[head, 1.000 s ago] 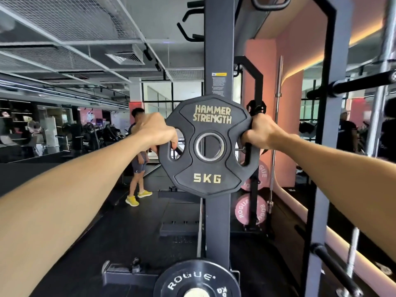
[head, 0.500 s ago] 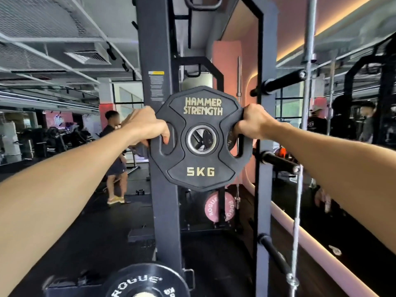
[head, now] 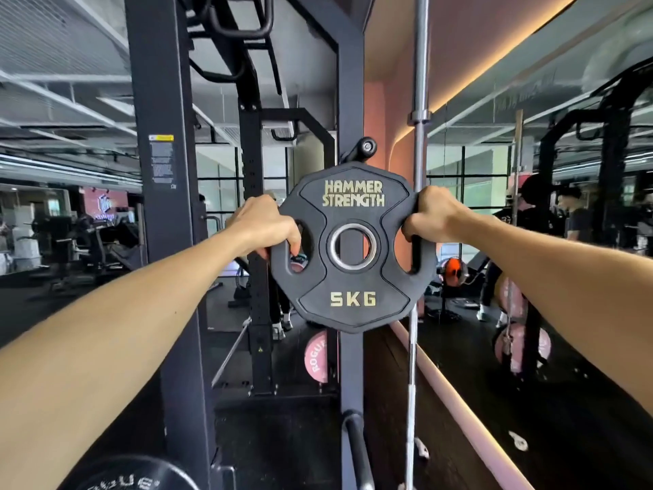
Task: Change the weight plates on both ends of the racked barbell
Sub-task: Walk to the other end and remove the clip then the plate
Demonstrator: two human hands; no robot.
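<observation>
Gripping 5kg plate edges w/ left hand, right hand, fingers curled thru slots.

A dark rubber floor is seen beneath black rack uprights. A pink wall is lit by a warm light strip, and large windows are visible behind a mirror at the right.

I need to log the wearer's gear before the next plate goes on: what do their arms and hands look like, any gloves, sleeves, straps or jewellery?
Both forearms are bare as far back as the frame shows; no sleeves come into view. The left hand and the right hand have no gloves, wraps or lifting straps. No watch, wristband or ring is visible on either side, though the fingers are partly hidden.
</observation>
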